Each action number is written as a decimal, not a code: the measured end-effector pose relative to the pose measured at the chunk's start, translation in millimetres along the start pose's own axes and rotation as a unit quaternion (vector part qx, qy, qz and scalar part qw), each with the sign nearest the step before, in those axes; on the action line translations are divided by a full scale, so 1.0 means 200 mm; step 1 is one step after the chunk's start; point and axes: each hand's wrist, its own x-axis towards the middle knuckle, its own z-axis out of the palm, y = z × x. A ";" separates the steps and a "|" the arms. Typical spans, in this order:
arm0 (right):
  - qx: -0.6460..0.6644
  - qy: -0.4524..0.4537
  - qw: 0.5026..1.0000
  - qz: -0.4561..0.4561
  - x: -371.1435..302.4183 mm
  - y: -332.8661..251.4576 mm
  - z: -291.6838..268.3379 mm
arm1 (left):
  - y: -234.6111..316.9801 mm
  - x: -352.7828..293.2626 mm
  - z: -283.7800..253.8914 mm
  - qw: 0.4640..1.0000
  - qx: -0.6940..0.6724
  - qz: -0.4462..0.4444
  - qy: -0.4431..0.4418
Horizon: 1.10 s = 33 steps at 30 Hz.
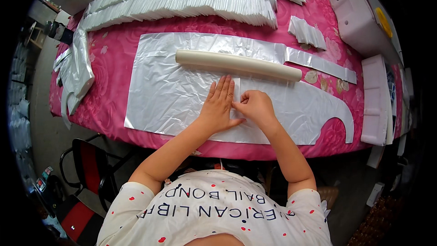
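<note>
A large white plastic sheet (159, 82) with a curved cut-out at its right end lies spread before me. My left hand (219, 105) rests flat on it, fingers together and stretched out, thumb pointing right. Beside those fingers shows the edge of a small white folded piece (236, 86). Close against the left hand, my right hand (256, 106) has its thumb and fingers pinched near that piece's lower end; what they grip is hidden. Across the sheet, just beyond both hands, lies a long cream-coloured roller or tube (236, 64).
Rows of folded white plastic (182, 2) fill the far side of the pink flowered tablecloth (109, 82). A smaller folded stack (306, 33) and a folded strip (321, 65) lie right. White foam boxes (374, 100) line the right edge; a chair (88, 164) stands lower left.
</note>
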 end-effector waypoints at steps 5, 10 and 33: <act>-0.083 0.035 0.996 0.007 -0.06 -0.01 0.01 | 0.00 0.00 0.00 1.000 0.028 0.000 0.000; -0.136 -0.025 0.990 0.000 -0.05 0.07 -0.08 | -0.02 -0.03 -0.04 0.998 -0.026 0.011 0.052; -0.042 -0.122 0.914 -0.384 -0.48 -0.22 0.58 | 0.01 -0.89 -0.21 0.731 -0.525 -0.436 0.025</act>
